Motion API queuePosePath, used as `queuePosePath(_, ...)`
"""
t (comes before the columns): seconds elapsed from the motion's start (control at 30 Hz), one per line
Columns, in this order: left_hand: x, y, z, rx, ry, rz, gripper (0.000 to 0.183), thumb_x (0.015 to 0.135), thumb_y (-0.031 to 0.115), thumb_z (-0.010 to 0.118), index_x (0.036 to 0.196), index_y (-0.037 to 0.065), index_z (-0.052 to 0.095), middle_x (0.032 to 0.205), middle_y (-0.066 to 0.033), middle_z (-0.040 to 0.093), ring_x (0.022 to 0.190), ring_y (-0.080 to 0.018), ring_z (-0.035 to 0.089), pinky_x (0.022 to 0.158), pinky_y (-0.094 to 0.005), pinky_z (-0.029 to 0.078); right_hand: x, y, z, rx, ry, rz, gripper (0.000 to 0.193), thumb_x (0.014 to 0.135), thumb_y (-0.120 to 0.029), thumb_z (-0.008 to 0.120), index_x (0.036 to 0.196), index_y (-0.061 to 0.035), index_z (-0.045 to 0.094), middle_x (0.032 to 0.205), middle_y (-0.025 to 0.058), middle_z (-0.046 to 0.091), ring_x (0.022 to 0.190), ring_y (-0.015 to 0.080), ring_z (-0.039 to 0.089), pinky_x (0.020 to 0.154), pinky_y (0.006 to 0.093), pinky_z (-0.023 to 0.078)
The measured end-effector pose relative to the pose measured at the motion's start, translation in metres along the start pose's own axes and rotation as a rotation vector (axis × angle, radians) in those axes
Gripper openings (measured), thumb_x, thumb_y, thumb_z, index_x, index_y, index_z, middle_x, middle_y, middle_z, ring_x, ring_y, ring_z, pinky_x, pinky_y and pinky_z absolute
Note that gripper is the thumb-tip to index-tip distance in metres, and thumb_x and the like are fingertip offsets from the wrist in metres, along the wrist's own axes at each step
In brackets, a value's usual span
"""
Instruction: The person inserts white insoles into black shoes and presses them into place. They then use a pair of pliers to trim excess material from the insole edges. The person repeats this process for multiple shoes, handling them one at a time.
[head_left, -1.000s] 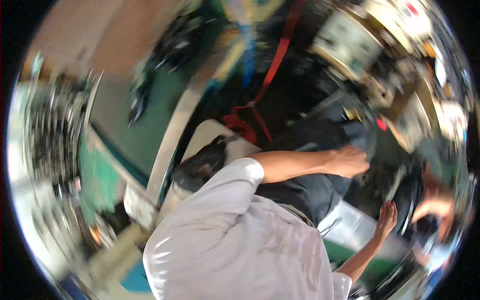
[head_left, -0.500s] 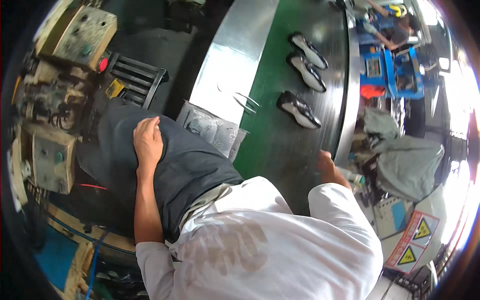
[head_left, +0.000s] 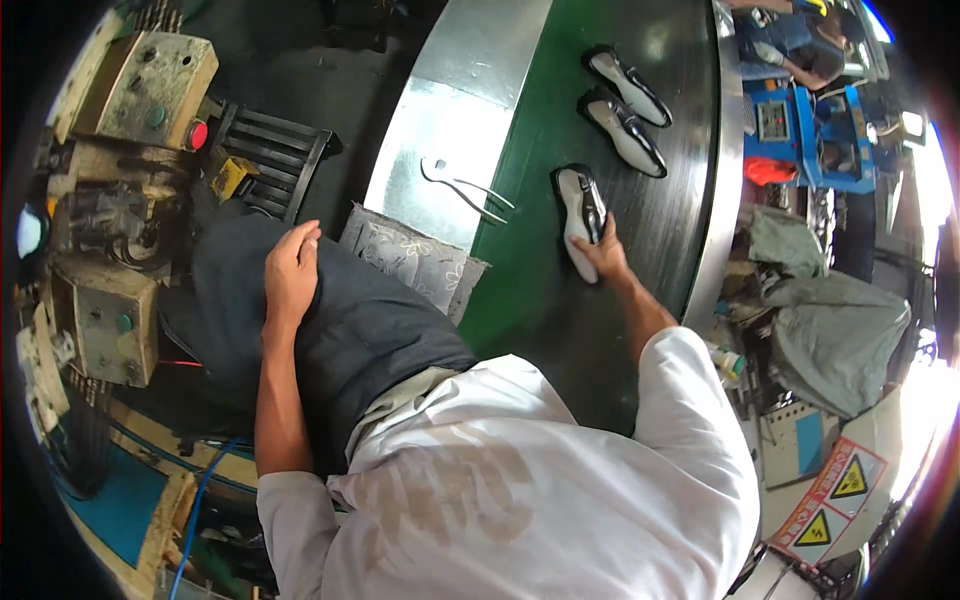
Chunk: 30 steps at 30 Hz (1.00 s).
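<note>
On the belt my right hand (head_left: 603, 254) is closed around the near end of a black shoe with a pale grey-white middle (head_left: 577, 200). Its thumb lies across the pale part, and the fingers are partly hidden along the shoe's right side. Beyond it lie two similar shoes, a middle one (head_left: 626, 135) and a farther one (head_left: 632, 88). My left hand (head_left: 291, 270) rests on my dark-trousered thigh, its fingers loosely extended and holding nothing.
Metal pincers (head_left: 465, 189) lie across the steel ledge (head_left: 445, 120) beside the green-and-black belt (head_left: 525, 230). A grey patterned cloth (head_left: 412, 262) covers the ledge's near end. Worn machine boxes (head_left: 150, 92) stand left; a blue machine (head_left: 806, 140) and another person (head_left: 800, 55) are at far right.
My right hand has moved forward and left from the belt's right side onto the nearest shoe. That shoe has turned to point more toward me. My left hand stays on my thigh.
</note>
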<state>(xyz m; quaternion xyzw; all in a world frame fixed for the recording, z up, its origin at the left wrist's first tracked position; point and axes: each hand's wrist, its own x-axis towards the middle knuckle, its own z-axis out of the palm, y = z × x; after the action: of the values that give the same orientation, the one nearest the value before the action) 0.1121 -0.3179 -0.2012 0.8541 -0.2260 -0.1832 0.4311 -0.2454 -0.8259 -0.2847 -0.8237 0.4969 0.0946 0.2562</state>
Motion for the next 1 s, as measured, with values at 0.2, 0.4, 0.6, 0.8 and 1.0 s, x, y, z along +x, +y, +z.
queuePosePath(0.2, 0.024, 0.042, 0.030, -0.455, -0.042, -0.025, 0.038, 0.107, 0.005, 0.063, 0.144, 0.000, 0.064, 0.126, -0.0195, 0.076, 0.115, -0.0248, 0.075, 0.098, -0.0354, 0.059, -0.043, -0.118, 0.014, 0.750, -0.093, 0.036, 0.081, 0.090, -0.029, 0.088, 0.150, 0.0089, 0.048, 0.127, 0.0185, 0.069, 0.108, 0.0248, 0.071, 0.094, 0.0381, 0.059)
queuePosePath(0.4, 0.058, 0.089, -0.012, -0.577, 0.101, 0.089, 0.063, 0.104, 0.024, 0.075, 0.158, 0.003, 0.051, 0.138, -0.0250, 0.067, 0.117, -0.0265, 0.071, 0.096, -0.0368, 0.059, -0.136, -0.330, 0.021, 0.882, -0.499, -0.233, 0.094, 0.089, -0.032, 0.090, 0.156, 0.0123, 0.041, 0.135, 0.0231, 0.066, 0.114, 0.0285, 0.071, 0.099, 0.0397, 0.059)
queuePosePath(0.6, 0.002, 0.048, -0.108, -0.191, 0.660, 0.098, 0.044, 0.113, 0.034, 0.059, 0.138, -0.001, 0.069, 0.131, -0.0218, 0.074, 0.120, -0.0319, 0.071, 0.105, -0.0396, 0.052, -0.220, -0.441, 0.069, 0.636, -0.854, -0.611, 0.116, 0.088, -0.052, 0.088, 0.164, 0.0127, 0.030, 0.156, 0.0327, 0.051, 0.145, 0.0398, 0.054, 0.119, 0.0490, 0.045)
queuePosePath(0.8, -0.083, 0.022, -0.127, -0.085, 0.822, -0.036, 0.037, 0.114, 0.024, 0.056, 0.139, -0.001, 0.069, 0.117, -0.0199, 0.075, 0.107, -0.0305, 0.073, 0.093, -0.0400, 0.056, -0.251, -0.527, 0.097, 0.403, -0.667, -1.040, 0.090, 0.100, -0.043, 0.076, 0.164, 0.0057, 0.036, 0.152, 0.0344, 0.056, 0.140, 0.0399, 0.060, 0.113, 0.0447, 0.050)
queuePosePath(1.0, -0.106, 0.019, -0.152, -0.153, 0.700, 0.026, 0.035, 0.112, 0.018, 0.060, 0.139, -0.003, 0.069, 0.109, -0.0175, 0.073, 0.097, -0.0266, 0.071, 0.086, -0.0396, 0.056, -0.253, -0.538, 0.101, 0.493, -0.775, -1.075, 0.073, 0.107, -0.033, 0.068, 0.165, 0.0009, 0.039, 0.147, 0.0266, 0.064, 0.132, 0.0275, 0.064, 0.109, 0.0389, 0.050)
